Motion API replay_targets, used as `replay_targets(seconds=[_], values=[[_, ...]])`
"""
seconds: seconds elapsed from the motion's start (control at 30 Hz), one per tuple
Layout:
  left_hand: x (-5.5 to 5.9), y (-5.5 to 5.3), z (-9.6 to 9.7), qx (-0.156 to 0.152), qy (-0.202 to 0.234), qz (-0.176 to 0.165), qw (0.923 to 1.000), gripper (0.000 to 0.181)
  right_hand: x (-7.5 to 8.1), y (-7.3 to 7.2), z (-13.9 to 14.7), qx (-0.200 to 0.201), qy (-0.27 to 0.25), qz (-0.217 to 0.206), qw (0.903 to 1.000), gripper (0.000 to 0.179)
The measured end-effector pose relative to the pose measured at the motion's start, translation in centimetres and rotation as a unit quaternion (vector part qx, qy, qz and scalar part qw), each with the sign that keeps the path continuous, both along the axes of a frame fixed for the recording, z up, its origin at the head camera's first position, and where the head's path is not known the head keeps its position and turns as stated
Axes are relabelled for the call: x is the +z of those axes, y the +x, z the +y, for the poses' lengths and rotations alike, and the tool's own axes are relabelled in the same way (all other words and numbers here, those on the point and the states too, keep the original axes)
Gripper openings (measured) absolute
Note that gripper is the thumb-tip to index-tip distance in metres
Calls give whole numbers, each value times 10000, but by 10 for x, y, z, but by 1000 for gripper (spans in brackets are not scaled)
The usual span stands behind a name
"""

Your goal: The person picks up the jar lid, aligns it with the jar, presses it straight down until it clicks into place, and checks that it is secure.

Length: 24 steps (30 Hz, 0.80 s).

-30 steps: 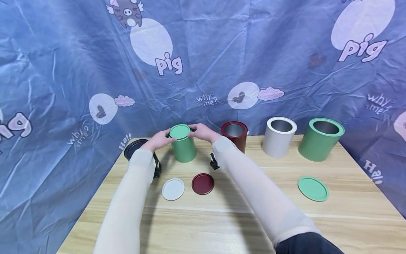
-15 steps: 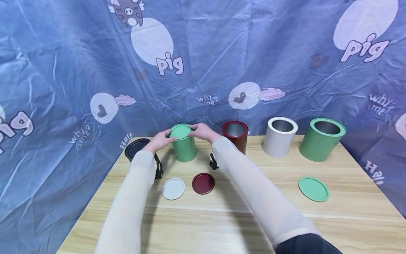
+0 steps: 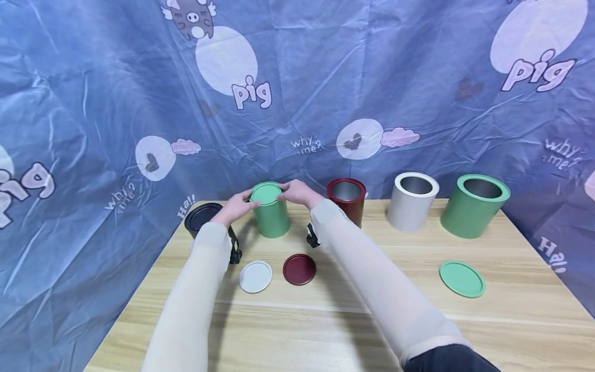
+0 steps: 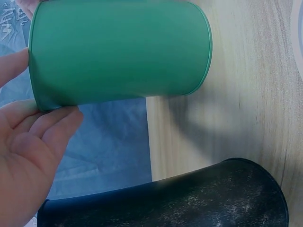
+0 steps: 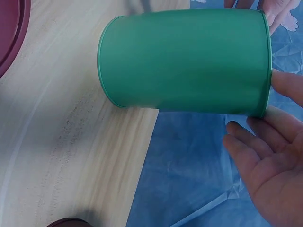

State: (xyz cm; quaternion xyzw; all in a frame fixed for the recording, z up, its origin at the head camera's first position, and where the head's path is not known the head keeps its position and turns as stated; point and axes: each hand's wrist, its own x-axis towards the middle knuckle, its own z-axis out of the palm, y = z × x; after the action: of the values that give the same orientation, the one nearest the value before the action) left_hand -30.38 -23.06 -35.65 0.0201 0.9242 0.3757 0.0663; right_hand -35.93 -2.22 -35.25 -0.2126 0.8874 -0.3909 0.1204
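A green can (image 3: pixel 273 222) stands upright at the back left of the table, its light green lid (image 3: pixel 266 193) on top. My left hand (image 3: pixel 237 207) grips the lid's rim from the left, thumb at the near edge and fingers round the side. From the right, my right hand (image 3: pixel 299 194) pinches the same rim. In the left wrist view, the fingertips rest against the side of the can (image 4: pixel 123 52) just under its top edge. Thumb and index finger meet the rim in the right wrist view, while the other fingers lie beside the can (image 5: pixel 184 61).
A black can (image 3: pixel 200 216) stands partly behind my left wrist. To the right are open dark red (image 3: pixel 349 204), white (image 3: pixel 409 209) and larger green (image 3: pixel 471 214) cans. White (image 3: pixel 255 277), dark red (image 3: pixel 299 269) and green (image 3: pixel 462 279) lids lie nearer. A blue curtain (image 3: pixel 297 113) hangs behind.
Both hands stay at the green can's rim with hardly any motion. The whole view has shifted slightly.
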Motion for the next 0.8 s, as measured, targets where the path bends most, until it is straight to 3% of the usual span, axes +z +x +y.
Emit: replay_targets(seconds=[0.4,0.8], values=[[-2,4,2,72,12,-21,10000,72,8,0,-2,283,843,429,9951,58],[-5,3,0,124,122,-31,9998,72,12,3,-5,-123,558,113,9983,55]])
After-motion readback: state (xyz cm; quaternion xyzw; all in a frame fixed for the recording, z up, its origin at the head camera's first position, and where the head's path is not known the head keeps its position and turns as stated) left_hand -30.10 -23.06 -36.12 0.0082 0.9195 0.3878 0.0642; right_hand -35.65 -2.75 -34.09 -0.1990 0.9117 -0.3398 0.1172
